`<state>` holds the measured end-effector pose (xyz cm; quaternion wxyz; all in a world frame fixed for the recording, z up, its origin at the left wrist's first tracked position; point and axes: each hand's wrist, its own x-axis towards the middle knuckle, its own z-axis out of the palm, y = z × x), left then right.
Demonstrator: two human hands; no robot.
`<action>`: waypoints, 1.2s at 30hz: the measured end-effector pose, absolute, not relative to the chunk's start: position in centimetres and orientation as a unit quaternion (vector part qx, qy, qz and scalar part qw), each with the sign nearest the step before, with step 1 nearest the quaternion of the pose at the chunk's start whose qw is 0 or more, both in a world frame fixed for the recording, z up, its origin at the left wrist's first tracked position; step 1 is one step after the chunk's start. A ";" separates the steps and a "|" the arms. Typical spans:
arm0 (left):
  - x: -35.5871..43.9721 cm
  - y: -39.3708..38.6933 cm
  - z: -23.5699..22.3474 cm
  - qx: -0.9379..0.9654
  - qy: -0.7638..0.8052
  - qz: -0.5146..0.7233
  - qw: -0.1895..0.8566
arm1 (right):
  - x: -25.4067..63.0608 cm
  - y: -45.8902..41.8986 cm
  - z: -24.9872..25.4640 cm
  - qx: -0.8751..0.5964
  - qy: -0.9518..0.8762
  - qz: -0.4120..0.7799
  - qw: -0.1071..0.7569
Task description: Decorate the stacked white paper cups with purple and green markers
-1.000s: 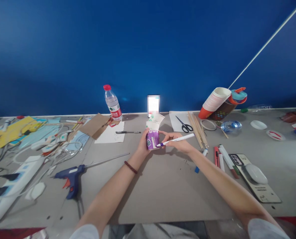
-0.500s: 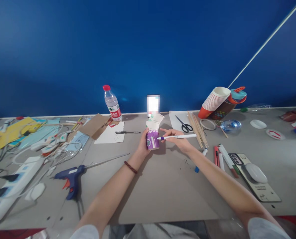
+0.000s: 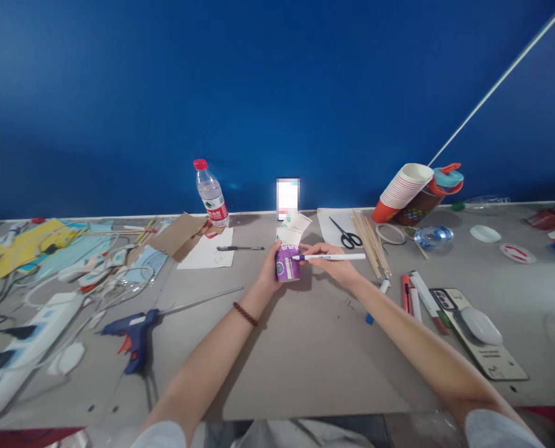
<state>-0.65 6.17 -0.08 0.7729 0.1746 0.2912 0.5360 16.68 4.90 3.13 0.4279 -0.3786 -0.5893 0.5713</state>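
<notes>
My left hand (image 3: 270, 270) is wrapped round a paper cup (image 3: 287, 266), purple on its lower part and white near the top, held upright above the table. White paper pieces with green marks (image 3: 299, 223) show at its upper edge. Between the fingers of my right hand (image 3: 334, 266) is a white marker (image 3: 338, 256) with a purple tip. That tip meets the purple side of the cup, or lies very close to it. Behind the cup stands a phone (image 3: 287, 196) with a blurred screen. A black pen (image 3: 240, 248) rests on white paper (image 3: 205, 252) to the left.
A blue glue gun (image 3: 137, 336) and white power strip (image 3: 30, 351) lie on the left. A water bottle (image 3: 211, 196) stands at the back. Scissors (image 3: 346, 235), wooden sticks (image 3: 371, 242), stacked paper cups (image 3: 403, 191), markers (image 3: 427, 295) and a phone case (image 3: 483, 342) lie rightward.
The marker in my right hand has turned slightly to lie more level, its tip a little further left over the cup. The left hand and cup have barely moved.
</notes>
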 end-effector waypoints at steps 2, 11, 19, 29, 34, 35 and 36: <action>-0.6 6.1 -0.1 0.175 0.288 0.538 0.772 | 16.7 4.9 3.2 -0.380 -0.590 0.571 0.427; -0.8 6.1 -0.2 0.180 0.314 0.538 0.762 | 16.7 4.7 3.7 -0.374 -0.597 0.587 0.398; -1.0 6.2 0.0 0.154 0.337 0.531 0.762 | 16.7 4.6 3.9 -0.330 -0.622 0.612 0.361; -0.9 6.3 -0.2 0.154 0.309 0.531 0.774 | 16.7 4.6 3.5 -0.342 -0.599 0.598 0.410; -0.8 6.3 -0.1 0.164 0.293 0.523 0.784 | 16.6 4.7 3.0 -0.363 -0.597 0.577 0.423; -0.8 6.2 -0.1 0.166 0.292 0.522 0.784 | 16.6 4.7 3.0 -0.366 -0.598 0.575 0.422; -0.8 6.2 0.0 0.167 0.293 0.521 0.784 | 16.5 4.7 3.0 -0.368 -0.599 0.574 0.420</action>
